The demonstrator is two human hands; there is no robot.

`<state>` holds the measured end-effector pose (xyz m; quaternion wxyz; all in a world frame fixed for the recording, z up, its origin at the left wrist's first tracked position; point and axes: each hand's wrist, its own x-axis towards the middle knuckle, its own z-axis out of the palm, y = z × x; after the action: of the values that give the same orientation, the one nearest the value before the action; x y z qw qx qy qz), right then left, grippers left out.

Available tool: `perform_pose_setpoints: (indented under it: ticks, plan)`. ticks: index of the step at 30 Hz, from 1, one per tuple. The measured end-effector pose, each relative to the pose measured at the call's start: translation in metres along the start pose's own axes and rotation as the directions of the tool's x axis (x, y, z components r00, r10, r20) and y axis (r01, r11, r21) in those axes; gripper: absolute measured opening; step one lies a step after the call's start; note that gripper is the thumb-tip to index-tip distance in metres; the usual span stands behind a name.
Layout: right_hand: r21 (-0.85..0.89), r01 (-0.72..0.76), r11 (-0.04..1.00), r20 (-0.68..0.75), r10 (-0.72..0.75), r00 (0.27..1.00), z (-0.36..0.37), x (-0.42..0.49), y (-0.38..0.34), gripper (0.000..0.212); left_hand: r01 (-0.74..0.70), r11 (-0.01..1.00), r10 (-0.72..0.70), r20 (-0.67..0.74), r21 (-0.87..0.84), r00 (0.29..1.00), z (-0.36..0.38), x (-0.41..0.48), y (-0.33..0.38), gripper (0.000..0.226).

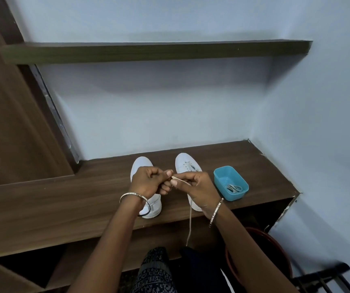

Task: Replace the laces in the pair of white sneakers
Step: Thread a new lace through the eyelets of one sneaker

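A long brown wooden desk top (64, 208) with a streaky grain ran from left to right. On it stood the smooth white left sneaker (142, 164). Its round toe pointed away from the person, at the pale blue wall, and its heel was near the desk's front edge. So its long side ran from front to back.

The left hand (148, 182) hung over that shoe. Its fingers were curled in, and its thumb and first finger pinched the tip of a thin, flat, cream-coloured lace (190, 216). A shiny metal bangle (133, 195) and a thin black band (146, 212) sat on that wrist.

The right hand (199, 189) pinched the same lace just beside the left one, with its other fingers bent. The lace hung straight down past the desk edge.

The white right sneaker (185, 163) stood next to the first and pointed the same way, with little lace holes on top.

Near it sat a small blue plastic tub (225, 176) with round corners. More pale laces (234, 188) lay curled inside.
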<state>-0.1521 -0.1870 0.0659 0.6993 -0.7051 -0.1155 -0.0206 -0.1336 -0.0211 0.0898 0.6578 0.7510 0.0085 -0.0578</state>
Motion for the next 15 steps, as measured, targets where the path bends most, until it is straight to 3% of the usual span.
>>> perform_pose_setpoints:
  ticks: [6,9,12,15]
  plan:
    - [-0.268,0.029,0.963,-0.161,-0.075,0.984,-0.01,0.017,0.012,0.009,0.023,0.999,-0.023,-0.012,-0.049,1.0,0.003,0.023,-0.018,0.025]
    - [-0.29,-0.005,0.957,-0.289,-0.083,0.954,-0.024,0.03,0.014,0.011,0.025,0.999,-0.027,-0.061,-0.043,0.998,0.011,0.034,-0.024,0.018]
    - [-0.294,-0.059,0.954,-0.447,-0.083,0.891,-0.049,0.047,0.02,0.012,0.012,0.996,0.001,-0.151,0.09,0.989,0.024,0.049,-0.035,0.015]
    - [-0.323,-0.103,0.941,-0.498,-0.077,0.864,-0.068,0.065,0.029,0.017,0.006,0.964,0.051,-0.209,0.266,0.977,0.044,0.067,-0.049,0.012]
